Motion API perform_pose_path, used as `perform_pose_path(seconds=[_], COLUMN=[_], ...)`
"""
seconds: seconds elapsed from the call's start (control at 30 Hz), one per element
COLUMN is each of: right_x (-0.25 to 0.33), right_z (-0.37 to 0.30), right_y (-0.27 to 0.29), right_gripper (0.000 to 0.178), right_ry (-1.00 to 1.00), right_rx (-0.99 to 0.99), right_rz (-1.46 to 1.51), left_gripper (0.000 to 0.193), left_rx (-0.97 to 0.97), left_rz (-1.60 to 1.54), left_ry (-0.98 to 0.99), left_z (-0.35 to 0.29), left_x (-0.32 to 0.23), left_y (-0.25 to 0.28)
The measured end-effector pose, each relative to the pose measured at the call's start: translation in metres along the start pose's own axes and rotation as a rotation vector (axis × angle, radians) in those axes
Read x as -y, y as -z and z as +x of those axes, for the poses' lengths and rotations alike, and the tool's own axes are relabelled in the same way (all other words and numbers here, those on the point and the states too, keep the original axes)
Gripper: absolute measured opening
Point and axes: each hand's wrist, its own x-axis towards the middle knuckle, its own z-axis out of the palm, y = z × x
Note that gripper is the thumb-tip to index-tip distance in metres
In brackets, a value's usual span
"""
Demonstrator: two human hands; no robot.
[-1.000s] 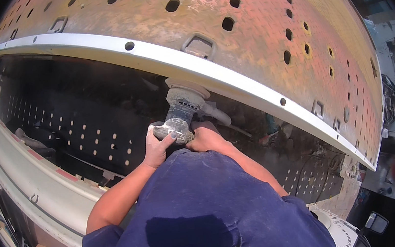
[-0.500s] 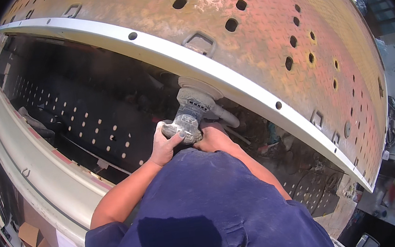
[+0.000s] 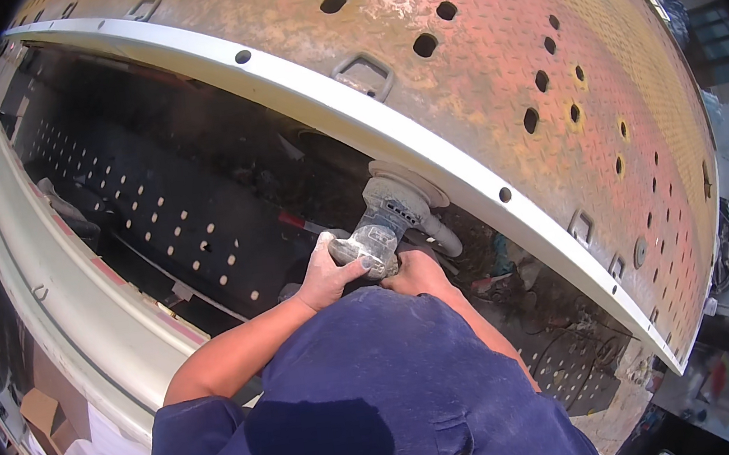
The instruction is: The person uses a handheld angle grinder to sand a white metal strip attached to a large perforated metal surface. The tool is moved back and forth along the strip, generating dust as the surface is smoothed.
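You have the grey, dust-coated power sander [image 3: 389, 220] in front of your chest, its pale round pad [image 3: 418, 183] at the side face of the long white-painted metal edge beam [image 3: 291, 77]; whether they touch, you cannot tell. Your left hand [image 3: 332, 272] grips its rear, thumb on top; your right hand [image 3: 421, 277] clasps the rear's right side, fingers mostly hidden. Beyond the beam spreads a rust-and-yellow, hole-punched tread-plate deck [image 3: 491, 75].
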Motion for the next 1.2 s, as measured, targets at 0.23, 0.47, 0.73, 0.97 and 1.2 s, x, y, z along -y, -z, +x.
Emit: perform_pose_path(seconds=[0.23,0.47,0.73,0.97,1.2], right_x=[0.036,0.1,0.129,0.104,0.057], right_z=[0.015,0.054,0.071,0.053,0.028], right_y=[-0.002,-0.015,-0.02,-0.011,0.001], right_gripper=[0.041,0.039,0.038,0.037,0.033], right_ry=[0.007,0.146,0.272,0.187,0.17], right_rx=[0.066,0.07,0.016,0.066,0.078], right_rz=[0.04,0.051,0.016,0.055,0.1], left_gripper=[0.066,0.071,0.069,0.071,0.073], left_rx=[-0.041,-0.126,-0.169,-0.136,-0.116], left_rz=[0.036,0.105,0.064,0.123,0.134], left_ry=[0.008,-0.041,-0.073,-0.051,-0.035], left_z=[0.007,0.02,0.025,0.018,0.007], left_x=[-0.024,-0.062,-0.068,-0.056,-0.041], left_y=[0.03,0.091,0.12,0.098,0.047])
